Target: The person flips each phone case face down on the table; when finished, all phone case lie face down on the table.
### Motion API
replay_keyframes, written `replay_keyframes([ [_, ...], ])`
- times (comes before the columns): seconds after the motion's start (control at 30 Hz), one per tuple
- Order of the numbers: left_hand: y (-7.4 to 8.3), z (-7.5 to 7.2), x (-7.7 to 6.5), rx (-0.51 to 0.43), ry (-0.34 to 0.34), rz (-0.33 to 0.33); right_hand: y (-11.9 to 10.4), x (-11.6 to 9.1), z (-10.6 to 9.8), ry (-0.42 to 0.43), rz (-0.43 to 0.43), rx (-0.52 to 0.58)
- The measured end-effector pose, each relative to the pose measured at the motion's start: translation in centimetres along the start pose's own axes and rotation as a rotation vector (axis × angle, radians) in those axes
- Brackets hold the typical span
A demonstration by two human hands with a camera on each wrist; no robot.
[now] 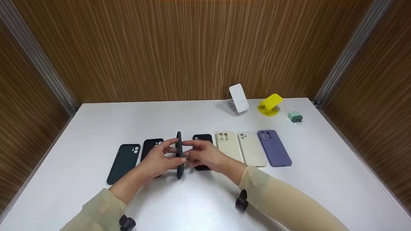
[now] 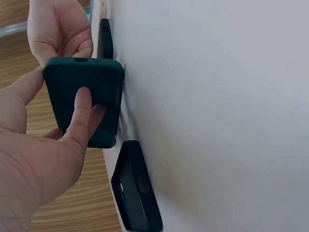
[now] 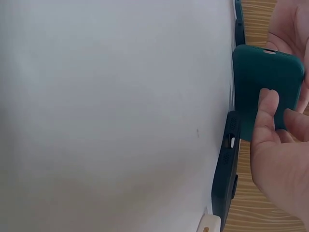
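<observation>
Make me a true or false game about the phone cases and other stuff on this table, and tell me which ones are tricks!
1. The left hand grips a dark green phone case. True.
2. That same case lies flat on the table. False: it is held up on edge.
3. In the head view, the yellow stand is between the white stand and the green plug. True.
4. The purple case is at the left end of the row in the head view. False: it is at the right end.
5. The white stand is lying on top of the purple case. False: it is farther back on the table.
</observation>
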State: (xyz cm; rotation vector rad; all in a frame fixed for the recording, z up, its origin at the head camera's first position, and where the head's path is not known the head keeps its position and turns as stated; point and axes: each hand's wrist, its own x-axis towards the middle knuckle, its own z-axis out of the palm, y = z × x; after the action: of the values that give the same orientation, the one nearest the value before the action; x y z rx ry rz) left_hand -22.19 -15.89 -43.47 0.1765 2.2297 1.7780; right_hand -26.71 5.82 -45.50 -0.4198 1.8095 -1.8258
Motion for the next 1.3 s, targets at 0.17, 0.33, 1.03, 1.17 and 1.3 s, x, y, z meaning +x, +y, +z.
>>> replay_keyframes([
  [0.17,0.1,0.4,-0.2,-0.108,0.026,-0.035,0.1,0.1,0.2,-0.005,-0.002,-0.025],
  [0.33,0.5,0.4,-0.5,-0.165,0.03,-0.06,0.0,0.1,0.3,-0.001,0.003,-0.028],
  [1.03,1.4,-0.3,-0.9,-0.274,0.041,0.029,-0.8,-0.1,-0.7,0.097,0.008,-0.155],
  [1.17,1.3,-0.4,-0.8,-0.275,0.083,0.013,-0.9,-0.1,-0.9,0.136,0.003,-0.144],
  [1.3,0.7,-0.4,-0.5,-0.226,0.138,-0.001,-0.7,0.1,-0.9,0.177,-0.007,-0.149],
])
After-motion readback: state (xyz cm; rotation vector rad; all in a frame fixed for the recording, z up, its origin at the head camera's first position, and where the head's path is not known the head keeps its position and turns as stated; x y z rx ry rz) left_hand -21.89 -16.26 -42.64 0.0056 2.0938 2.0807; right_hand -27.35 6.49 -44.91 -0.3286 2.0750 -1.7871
